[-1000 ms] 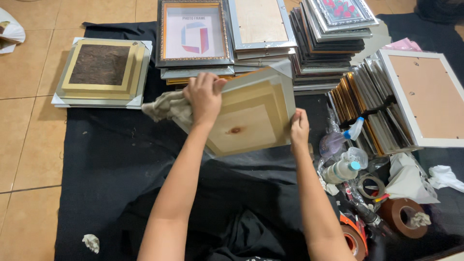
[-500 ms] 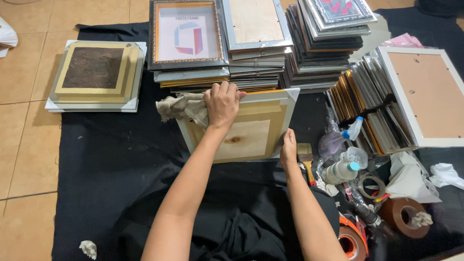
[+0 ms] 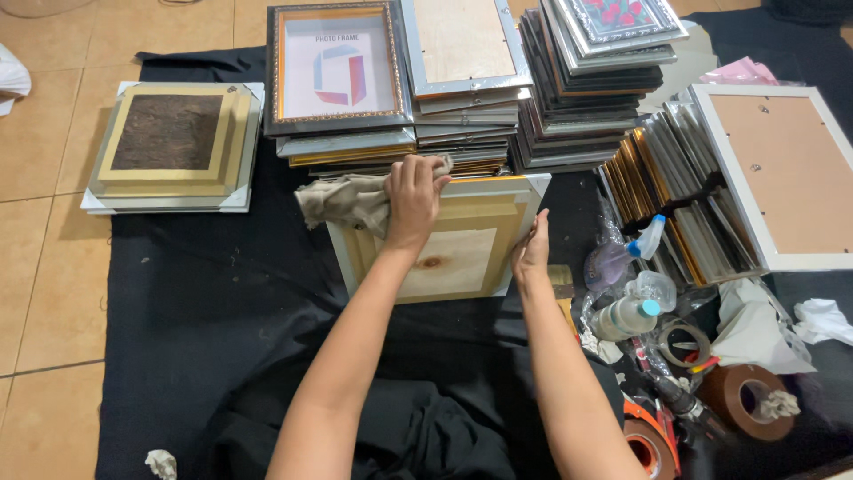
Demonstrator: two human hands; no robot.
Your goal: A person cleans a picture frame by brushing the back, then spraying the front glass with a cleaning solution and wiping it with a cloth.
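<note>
A: Status?
B: I see left hand (image 3: 413, 197) clamped on a crumpled beige cloth (image 3: 342, 201), pressing it on the gold frame (image 3: 444, 240), flat on the black sheet (image 3: 204, 293), centre.
A: Right?
B: Right hand (image 3: 531, 252) flat against the frame's right edge, fingers together. Wooden backing, knot visible.

A picture frame (image 3: 444, 244) lies face down on a floor cloth (image 3: 204, 302), central before the person. The left hand (image 3: 413, 200) presses a rag (image 3: 342, 200) on its upper left corner; the right hand (image 3: 533, 253) rests against its right edge. Stacks of frames (image 3: 462, 80) stand behind it. A separate frame pile (image 3: 169, 147) lies left. Upright frames (image 3: 675, 178), a bottle (image 3: 622, 316) and tape rolls (image 3: 742, 400) lie right.
</note>
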